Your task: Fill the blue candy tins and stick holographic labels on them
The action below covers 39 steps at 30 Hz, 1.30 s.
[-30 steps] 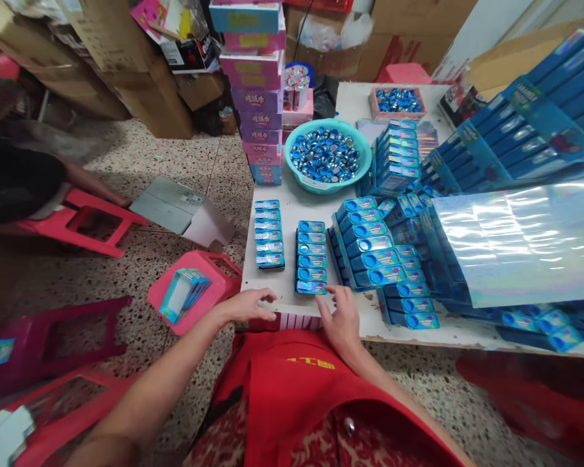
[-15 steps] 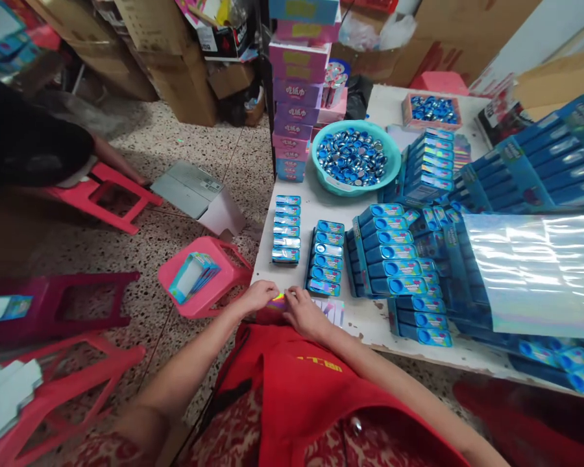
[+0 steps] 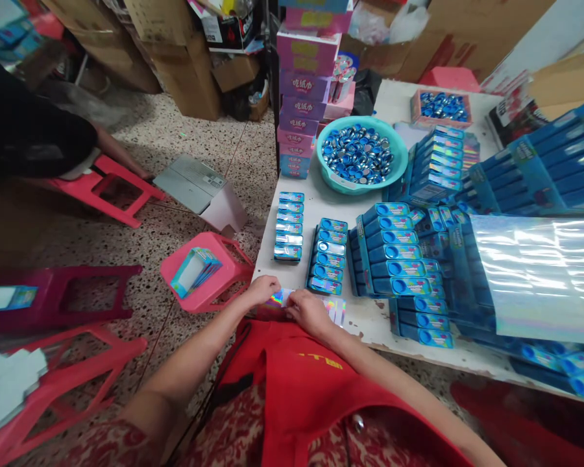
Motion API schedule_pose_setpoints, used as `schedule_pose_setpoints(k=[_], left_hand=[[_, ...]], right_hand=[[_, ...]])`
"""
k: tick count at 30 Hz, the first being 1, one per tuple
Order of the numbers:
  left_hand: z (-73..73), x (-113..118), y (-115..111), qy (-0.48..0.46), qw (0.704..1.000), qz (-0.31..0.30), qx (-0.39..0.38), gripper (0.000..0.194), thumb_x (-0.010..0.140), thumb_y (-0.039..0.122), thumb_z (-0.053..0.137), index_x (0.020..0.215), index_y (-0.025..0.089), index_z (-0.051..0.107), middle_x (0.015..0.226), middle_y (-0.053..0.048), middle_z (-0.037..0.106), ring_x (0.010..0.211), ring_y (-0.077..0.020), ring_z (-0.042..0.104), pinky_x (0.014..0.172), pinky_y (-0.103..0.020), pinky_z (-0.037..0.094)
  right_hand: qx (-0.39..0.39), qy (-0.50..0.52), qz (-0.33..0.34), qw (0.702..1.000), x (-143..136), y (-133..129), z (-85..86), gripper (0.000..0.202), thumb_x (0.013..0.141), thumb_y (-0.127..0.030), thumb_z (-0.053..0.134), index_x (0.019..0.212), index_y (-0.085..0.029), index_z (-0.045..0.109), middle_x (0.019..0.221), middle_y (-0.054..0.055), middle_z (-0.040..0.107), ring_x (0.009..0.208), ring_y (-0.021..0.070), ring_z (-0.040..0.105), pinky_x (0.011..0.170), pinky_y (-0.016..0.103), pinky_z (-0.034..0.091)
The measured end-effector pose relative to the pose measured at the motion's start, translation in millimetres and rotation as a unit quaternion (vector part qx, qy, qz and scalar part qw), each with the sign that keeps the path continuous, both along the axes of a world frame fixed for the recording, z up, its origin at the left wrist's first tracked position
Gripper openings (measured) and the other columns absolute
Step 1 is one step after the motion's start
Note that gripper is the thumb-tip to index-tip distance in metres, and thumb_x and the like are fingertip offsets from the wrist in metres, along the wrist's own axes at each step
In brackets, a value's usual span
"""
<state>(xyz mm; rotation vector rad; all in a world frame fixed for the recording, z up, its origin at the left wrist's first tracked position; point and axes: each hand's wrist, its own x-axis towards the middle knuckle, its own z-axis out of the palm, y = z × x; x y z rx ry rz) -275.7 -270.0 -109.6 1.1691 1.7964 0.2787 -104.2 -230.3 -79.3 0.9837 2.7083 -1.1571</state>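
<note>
At the table's near edge, a shiny rainbow-sheen sticker sheet [image 3: 278,298] spans the gap between my hands. My left hand [image 3: 263,290] has its fingers closed at the sheet's left end. Fingers of my right hand [image 3: 308,311] are curled and pinched on the sheet's other side. More of the shiny sheets [image 3: 338,310] show beyond my right hand, partly covered by it. Just past the hands stand a short row of blue boxes [image 3: 289,227] and a tray of blue boxes with round openings [image 3: 328,259].
A turquoise basin [image 3: 401,152] full of blue and silver caps stands behind. Stacked blue boxes [image 3: 394,253] and a silvery sheet [image 3: 540,272] fill the right. Pink and purple boxes [image 3: 302,107] tower at the back. A pink stool [image 3: 170,266] stands left; another person's arm [image 3: 119,152] is beyond.
The view has shifted slightly. The sheet between my hands now lies more exposed, with a brighter sheen, and my right hand's fingers have curled in more.
</note>
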Motion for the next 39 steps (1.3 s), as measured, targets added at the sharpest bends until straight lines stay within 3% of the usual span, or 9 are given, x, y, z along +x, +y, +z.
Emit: schedule_pose_setpoints(k=[4,8,11,13,18,23,27,34,39], left_hand=[[7.3,2.1,2.4,0.043,0.999,-0.011,-0.007,0.023,0.078,0.021,0.046,0.077,0.014,0.067,0.077,-0.005,0.067,0.076,-0.0175,0.057,0.068,-0.025,0.039],[34.1,11.1,-1.0,0.063,0.992,0.01,0.105,0.027,0.085,0.031,0.044,0.094,0.017,0.066,0.102,-0.008,0.065,0.102,-0.0212,0.052,0.09,-0.032,0.036],[54.4,24.8,1.4,-0.046,0.976,0.021,0.211,0.036,0.08,0.038,0.054,0.111,0.02,0.059,0.116,-0.007,0.06,0.109,-0.0201,0.05,0.095,-0.032,0.036],[59.2,34.4,8.0,-0.139,0.971,0.026,0.193,0.039,0.074,0.04,0.06,0.107,0.019,0.059,0.108,-0.006,0.063,0.1,-0.0192,0.055,0.088,-0.03,0.042],[49.2,42.6,33.4,-0.236,0.966,0.075,0.076,0.027,0.08,0.037,0.047,0.077,0.014,0.061,0.059,0.0,0.059,0.057,-0.0116,0.055,0.056,-0.022,0.043],[45.6,42.0,53.1,-0.129,0.984,0.035,0.119,0.022,0.081,0.029,0.044,0.092,0.016,0.058,0.054,0.004,0.055,0.054,-0.0111,0.051,0.054,-0.021,0.039],[44.1,46.0,63.4,-0.032,0.99,-0.01,0.137,0.026,0.083,0.021,0.039,0.106,0.018,0.05,0.059,0.005,0.055,0.061,-0.0137,0.054,0.06,-0.023,0.038],[40.2,48.8,69.8,0.086,0.985,-0.092,0.114,0.025,0.089,0.02,0.031,0.11,0.02,0.046,0.085,-0.004,0.064,0.082,-0.0194,0.061,0.069,-0.026,0.039],[21.3,64.4,68.7,0.076,0.991,-0.051,0.101,0.025,0.091,0.023,0.03,0.112,0.018,0.042,0.088,-0.007,0.066,0.083,-0.0211,0.063,0.07,-0.028,0.041]], right_hand=[[-0.047,0.039,-0.004,0.998,5.4,1.2,13.2,0.009,0.075,-0.015,0.06,0.069,-0.021,0.06,0.072,0.0,0.061,0.071,0.0159,0.054,0.063,0.025,0.038],[-0.112,0.12,-0.148,0.975,21.1,8.0,33.5,0.013,0.078,-0.028,0.058,0.068,-0.02,0.057,0.067,-0.001,0.059,0.063,0.0135,0.052,0.06,0.025,0.039],[-0.166,0.178,-0.275,0.93,29.6,18.4,43.5,0.022,0.075,-0.038,0.059,0.067,-0.019,0.056,0.061,-0.002,0.056,0.056,0.0124,0.049,0.055,0.024,0.039],[-0.189,0.208,-0.331,0.901,31.1,25.7,44.2,0.026,0.072,-0.043,0.062,0.066,-0.018,0.056,0.059,-0.002,0.056,0.054,0.012,0.048,0.054,0.024,0.039],[-0.165,0.232,-0.405,0.869,27.0,37.3,29.0,0.032,0.067,-0.049,0.064,0.066,-0.018,0.056,0.058,-0.001,0.056,0.054,0.0123,0.047,0.053,0.025,0.039],[-0.049,0.191,-0.458,0.867,25.6,44.7,9.4,0.03,0.069,-0.048,0.061,0.067,-0.019,0.062,0.07,0.002,0.057,0.068,0.0165,0.052,0.064,0.029,0.043],[0.026,0.146,-0.485,0.862,27.3,50.7,0.9,0.025,0.068,-0.044,0.062,0.066,-0.019,0.064,0.082,0.005,0.051,0.082,0.0207,0.05,0.077,0.034,0.041],[0.045,0.131,-0.497,0.856,26.7,54.2,-11.3,0.02,0.07,-0.038,0.061,0.065,-0.019,0.063,0.085,0.006,0.049,0.09,0.0231,0.049,0.086,0.037,0.037],[0.027,0.156,-0.525,0.836,28.4,57.9,-28.4,0.02,0.065,-0.039,0.063,0.066,-0.019,0.061,0.084,0.005,0.051,0.086,0.0209,0.051,0.081,0.034,0.041]])
